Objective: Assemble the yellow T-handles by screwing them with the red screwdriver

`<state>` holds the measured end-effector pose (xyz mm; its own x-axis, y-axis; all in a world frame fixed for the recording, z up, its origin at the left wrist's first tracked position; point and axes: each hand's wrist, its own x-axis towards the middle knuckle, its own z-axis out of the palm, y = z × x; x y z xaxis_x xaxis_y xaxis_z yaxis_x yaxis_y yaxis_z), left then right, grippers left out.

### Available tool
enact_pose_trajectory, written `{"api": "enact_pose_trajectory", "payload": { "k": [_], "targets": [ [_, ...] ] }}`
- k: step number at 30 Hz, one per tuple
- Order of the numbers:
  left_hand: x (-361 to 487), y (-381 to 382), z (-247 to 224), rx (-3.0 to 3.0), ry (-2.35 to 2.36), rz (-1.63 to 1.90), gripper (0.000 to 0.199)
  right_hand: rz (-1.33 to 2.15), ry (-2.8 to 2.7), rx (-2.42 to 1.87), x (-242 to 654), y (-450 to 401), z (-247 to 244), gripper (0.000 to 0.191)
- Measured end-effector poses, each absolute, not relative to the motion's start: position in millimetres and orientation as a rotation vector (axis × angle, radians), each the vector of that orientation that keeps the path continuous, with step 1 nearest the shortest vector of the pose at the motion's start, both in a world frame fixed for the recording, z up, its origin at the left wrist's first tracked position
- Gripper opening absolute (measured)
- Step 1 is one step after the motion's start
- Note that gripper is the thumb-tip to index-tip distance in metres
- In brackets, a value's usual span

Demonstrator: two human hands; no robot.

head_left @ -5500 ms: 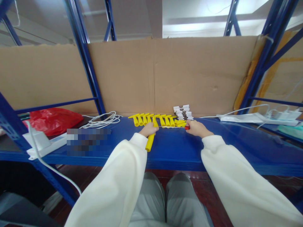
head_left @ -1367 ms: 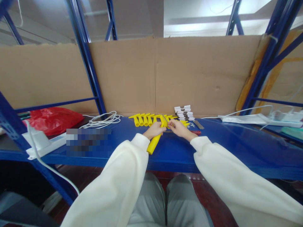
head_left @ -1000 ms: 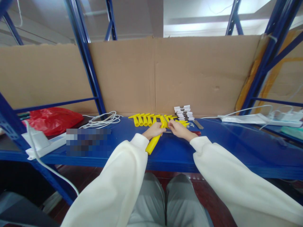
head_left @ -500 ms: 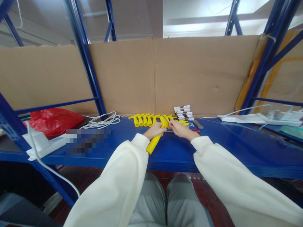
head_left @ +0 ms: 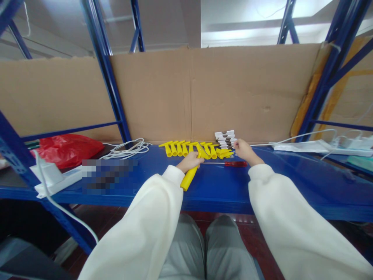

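My left hand (head_left: 190,161) is wrapped around a yellow plastic tool handle (head_left: 189,179), its hollow round end pointing down toward me. The upper end shows a thin grey strip lying along it. Over at the right, my right hand (head_left: 244,151) has its fingers pinched together beside a stack of white-wrapped blades (head_left: 225,139). What the fingertips hold, if anything, is too small to make out. A screwdriver with a red handle (head_left: 235,164) lies just below that hand, its shaft pointing left. Small silvery bits, perhaps screws, lie near the fingertips.
Several similar yellow handles (head_left: 176,149) stand in a row at the back, beside small yellow pieces (head_left: 223,153). A cardboard panel (head_left: 247,93) closes off the rear. Left are a red plastic bag (head_left: 68,149), coiled white cable (head_left: 128,147) and a power strip (head_left: 65,179).
My right hand has left the yellow handle and moved right to the stack of blades, uncovering the red screwdriver. My left hand keeps the handle in nearly the same place.
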<state>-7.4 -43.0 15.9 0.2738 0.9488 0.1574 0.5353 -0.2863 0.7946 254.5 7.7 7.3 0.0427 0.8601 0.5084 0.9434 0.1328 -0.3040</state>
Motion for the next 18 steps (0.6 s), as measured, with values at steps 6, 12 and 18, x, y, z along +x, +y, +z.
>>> {"api": "enact_pose_trajectory", "payload": {
  "k": [6, 12, 18],
  "targets": [
    [-8, -44, 17, 1.945, 1.334, 0.841, 0.029, -0.122, -1.76, -2.107, 295, 22, -9, 0.015],
    [-5, -48, 20, 1.922, 1.348, 0.832, 0.032, -0.085, -1.808, -2.119, 290, 26, -13, 0.016],
    [-4, -49, 20, 1.892, 1.347, 0.842, 0.029, -0.056, -1.772, -2.123, 286, 21, -8, 0.017]
  ]
}}
